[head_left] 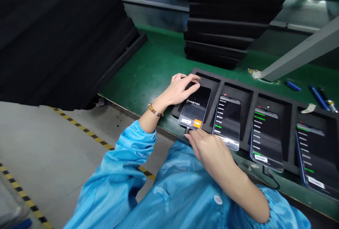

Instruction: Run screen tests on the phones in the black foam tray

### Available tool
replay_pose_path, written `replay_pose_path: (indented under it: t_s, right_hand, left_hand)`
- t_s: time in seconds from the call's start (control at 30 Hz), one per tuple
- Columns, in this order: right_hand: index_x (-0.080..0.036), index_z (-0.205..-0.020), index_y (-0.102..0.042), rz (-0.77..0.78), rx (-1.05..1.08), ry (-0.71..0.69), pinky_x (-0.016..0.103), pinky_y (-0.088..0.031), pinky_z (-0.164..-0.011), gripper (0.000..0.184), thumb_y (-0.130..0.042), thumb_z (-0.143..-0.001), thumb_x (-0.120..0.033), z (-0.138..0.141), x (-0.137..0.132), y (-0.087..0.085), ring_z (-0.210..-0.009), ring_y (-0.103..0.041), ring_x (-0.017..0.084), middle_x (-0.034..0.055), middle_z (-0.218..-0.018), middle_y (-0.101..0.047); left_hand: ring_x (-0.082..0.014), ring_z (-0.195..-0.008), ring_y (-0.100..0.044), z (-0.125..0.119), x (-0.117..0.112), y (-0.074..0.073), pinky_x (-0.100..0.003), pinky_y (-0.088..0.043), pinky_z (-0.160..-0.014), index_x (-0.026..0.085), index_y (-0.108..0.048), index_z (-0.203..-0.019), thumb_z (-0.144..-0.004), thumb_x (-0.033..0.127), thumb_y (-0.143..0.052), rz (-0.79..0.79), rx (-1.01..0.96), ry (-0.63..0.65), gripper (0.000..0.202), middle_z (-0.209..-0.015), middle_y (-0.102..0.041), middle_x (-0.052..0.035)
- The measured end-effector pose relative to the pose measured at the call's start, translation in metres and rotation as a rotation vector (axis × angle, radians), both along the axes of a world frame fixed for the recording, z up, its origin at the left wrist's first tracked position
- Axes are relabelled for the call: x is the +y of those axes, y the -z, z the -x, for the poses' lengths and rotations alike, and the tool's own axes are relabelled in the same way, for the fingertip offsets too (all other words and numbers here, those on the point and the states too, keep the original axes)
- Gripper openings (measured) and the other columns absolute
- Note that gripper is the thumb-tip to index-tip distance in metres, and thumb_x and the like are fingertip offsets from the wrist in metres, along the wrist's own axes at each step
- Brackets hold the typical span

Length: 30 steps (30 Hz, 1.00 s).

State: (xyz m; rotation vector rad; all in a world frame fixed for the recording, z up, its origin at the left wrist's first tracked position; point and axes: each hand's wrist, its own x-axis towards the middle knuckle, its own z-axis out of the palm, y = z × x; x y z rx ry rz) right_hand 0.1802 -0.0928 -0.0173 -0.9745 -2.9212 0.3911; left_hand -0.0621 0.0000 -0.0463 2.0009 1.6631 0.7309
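Observation:
A black foam tray [251, 93] with several slots lies on the green bench, a lit phone leaning in each slot. My left hand [180, 89] rests on the top end of the leftmost phone [195, 107], fingers curled over its edge. My right hand [209, 147] pinches a small black plug [187, 130] at that phone's bottom edge. The phone's screen shows white text and an orange button. Three more phones [227, 121] [266, 139] [315, 158] show lists with green bars.
Stacks of black foam trays stand at the left [60, 34] and at the back [225, 20]. A grey metal bar [299, 52] slants in from the right. Blue pens [319, 96] lie behind the tray. A black cable [271, 179] runs at the bench's front edge.

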Motion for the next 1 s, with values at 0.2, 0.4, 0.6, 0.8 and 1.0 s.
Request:
replay_pose_path:
  t_s: [0.2, 0.4, 0.6, 0.8, 1.0]
  right_hand:
    - [-0.02, -0.092, -0.071, 0.103, 0.016, 0.158, 0.034, -0.034, -0.057, 0.028, -0.056, -0.114, -0.03, 0.013, -0.009, -0.005, -0.065, -0.073, 0.02, 0.0053, -0.086, -0.079]
    - [-0.017, -0.114, -0.072, -0.089, 0.502, 0.103, 0.036, -0.056, -0.081, 0.015, -0.071, -0.107, -0.03, -0.039, -0.001, -0.017, -0.094, -0.076, 0.023, 0.0079, -0.103, -0.078]
    - [-0.022, -0.102, -0.07, -0.292, 0.59, 0.569, 0.033, -0.054, -0.082, 0.013, -0.079, -0.097, -0.014, -0.174, -0.018, -0.018, -0.083, -0.069, 0.017, 0.0016, -0.092, -0.071]
    - [-0.019, -0.118, -0.07, -0.145, 0.454, 0.68, 0.032, -0.055, -0.089, 0.026, -0.08, -0.102, -0.036, -0.181, -0.057, 0.019, -0.095, -0.073, 0.019, 0.0054, -0.108, -0.073]
    - [-0.022, -0.094, -0.06, -0.148, 0.557, 0.702, 0.03, -0.045, -0.071, 0.016, -0.067, -0.108, -0.024, -0.16, -0.048, 0.036, -0.071, -0.055, 0.014, -0.0027, -0.079, -0.055]
  left_hand:
    - [-0.0317, -0.138, -0.054, -0.003, -0.003, -0.002, -0.054, -0.028, -0.127, 0.028, -0.063, -0.141, -0.111, 0.059, -0.048, 0.035, -0.019, -0.038, 0.046, -0.145, -0.076, -0.0029]
    - [-0.0273, -0.145, -0.056, 0.001, -0.008, -0.004, -0.053, -0.028, -0.131, 0.027, -0.059, -0.151, -0.116, 0.05, -0.035, 0.02, -0.057, -0.012, 0.049, -0.156, -0.069, -0.0059]
    - [-0.023, -0.116, -0.071, -0.029, -0.084, -0.038, -0.039, -0.053, -0.106, 0.025, -0.075, -0.12, -0.107, 0.033, -0.067, -0.181, -0.26, -0.104, 0.017, -0.121, -0.078, -0.0055]
    - [-0.0241, -0.117, -0.08, -0.101, -0.167, -0.041, -0.038, -0.064, -0.099, 0.035, -0.053, -0.161, -0.111, 0.039, -0.062, 0.923, -0.919, 0.332, 0.051, -0.155, -0.067, -0.0124]
    - [-0.0269, -0.115, -0.083, -0.163, -0.166, -0.014, -0.037, -0.066, -0.102, 0.022, -0.075, -0.13, -0.108, 0.039, -0.068, 0.924, -1.5, -0.206, 0.028, -0.152, -0.071, -0.0132]
